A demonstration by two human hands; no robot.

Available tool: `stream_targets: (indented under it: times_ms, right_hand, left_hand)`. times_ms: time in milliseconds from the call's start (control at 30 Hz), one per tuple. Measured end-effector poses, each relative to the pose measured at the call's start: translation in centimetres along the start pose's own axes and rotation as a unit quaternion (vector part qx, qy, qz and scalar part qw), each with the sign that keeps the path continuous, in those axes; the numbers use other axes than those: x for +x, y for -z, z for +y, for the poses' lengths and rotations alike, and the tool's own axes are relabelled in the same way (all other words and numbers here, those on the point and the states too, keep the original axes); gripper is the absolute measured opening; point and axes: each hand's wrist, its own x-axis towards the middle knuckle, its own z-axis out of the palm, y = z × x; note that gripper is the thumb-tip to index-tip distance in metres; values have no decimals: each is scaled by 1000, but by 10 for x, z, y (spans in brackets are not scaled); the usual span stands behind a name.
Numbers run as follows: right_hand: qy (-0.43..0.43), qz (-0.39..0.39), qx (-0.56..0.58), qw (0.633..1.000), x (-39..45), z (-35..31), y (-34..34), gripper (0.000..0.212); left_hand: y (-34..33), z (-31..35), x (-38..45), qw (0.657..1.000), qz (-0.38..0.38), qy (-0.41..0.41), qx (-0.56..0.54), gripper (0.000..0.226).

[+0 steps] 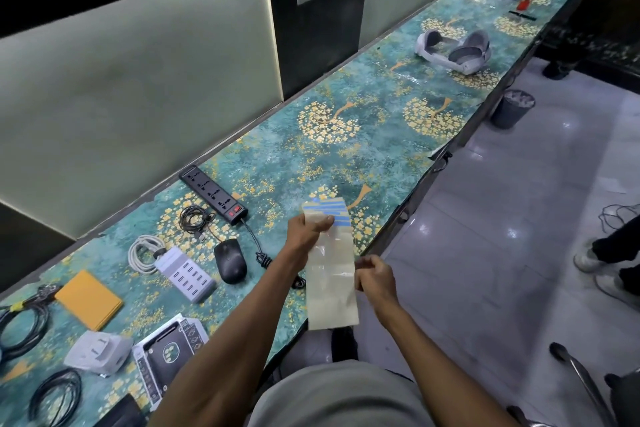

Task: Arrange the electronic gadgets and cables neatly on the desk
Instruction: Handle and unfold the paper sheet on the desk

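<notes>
You hold a long, pale packet (pixel 332 274) in both hands, above the near edge of the bench (pixel 346 135). Your left hand (pixel 308 229) pinches its far end, by the blue stripes. Your right hand (pixel 375 279) is curled against its right edge, lower down; whether it truly grips there is hard to tell. The packet's long axis runs away from you, tilted slightly left. The gadgets lie to its left: a black mouse (pixel 230 262) nearest, then a grey charging hub (pixel 185 274) and a black power strip (pixel 213 194) farther back. Your left hand is nearer that group, so setting the packet down likely means moving leftward.
</notes>
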Motion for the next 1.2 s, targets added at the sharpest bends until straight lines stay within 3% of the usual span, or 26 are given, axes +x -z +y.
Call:
stream_targets:
  times_ms: [133, 300, 433, 500, 633, 700, 767, 867, 1200]
  right_hand:
    - [130, 49, -2, 990, 0, -21, -11, 26]
    - [289, 43, -136, 947, 6, -24, -32, 33]
    - [298, 57, -186, 935, 2, -18, -39, 30]
    - [309, 66, -221, 923, 1, -17, -42, 28]
    - [367, 102, -281, 881, -3, -23, -48, 29]
    - [371, 110, -308, 869, -6, -26, -50, 32]
    - [360, 118, -325, 867, -7, -27, -51, 35]
    - [352, 122, -336, 865, -6, -27, -51, 32]
    - [324, 151, -301, 884, -8, -39, -41, 13]
  left_hand:
    - [11, -1, -10, 1000, 9, -6, 10, 10]
    - [19, -6, -19, 999, 3, 44, -27, 26]
    - [27, -6, -27, 998, 36, 50, 21, 8]
    - [30, -5, -30, 997, 60, 45, 36, 21]
    - [33, -2, -36, 998, 53, 26, 30, 13]
    - [34, 0, -36, 997, 46, 1, 57, 22]
    - [35, -1, -34, 994, 53, -21, 97, 41]
    - [36, -7, -23, 988, 55, -51, 133, 50]
    - [24, 12, -37, 985, 47, -64, 153, 26]
